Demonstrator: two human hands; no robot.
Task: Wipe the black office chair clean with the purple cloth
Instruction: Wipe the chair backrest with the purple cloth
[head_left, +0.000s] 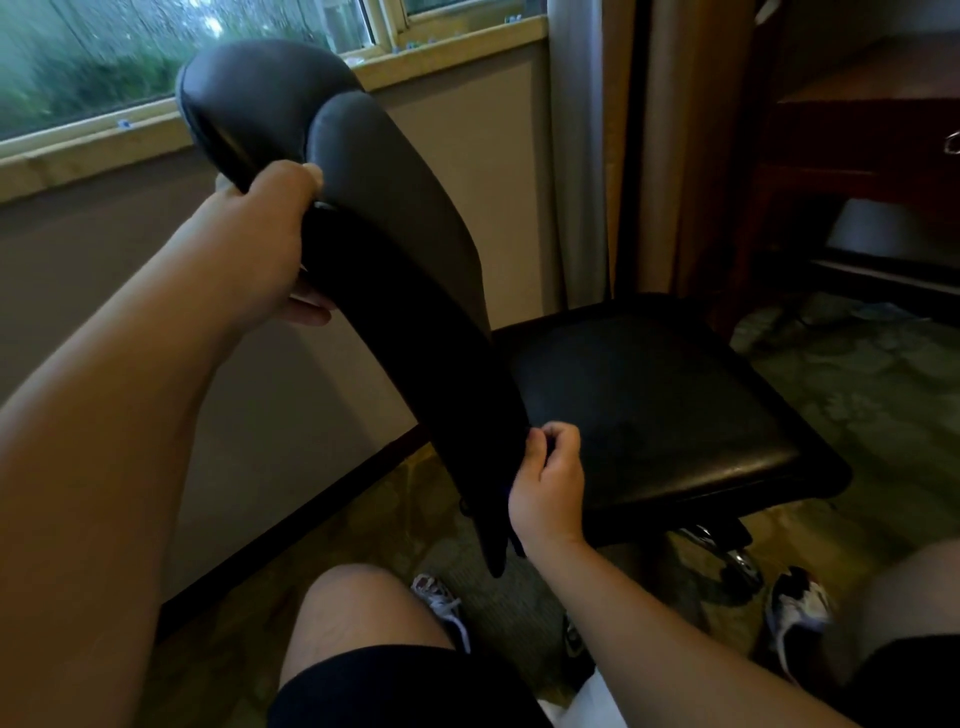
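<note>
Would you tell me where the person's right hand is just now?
In the head view, the right hand sits low at centre, fingers curled against the lower edge of the backrest, right beside the black seat.

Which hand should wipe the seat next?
Probably the right. The right hand sits low beside the seat, with a purple sliver, likely the cloth, by its wrist. The left hand grips the backrest high up, steadying it.

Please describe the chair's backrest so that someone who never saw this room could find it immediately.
Look below the window at the upper left. The chair's backrest is the long, curved black panel slanting down to the flat seat. Unlike the seat, it stands tilted, and the left hand grips its edge.
</note>
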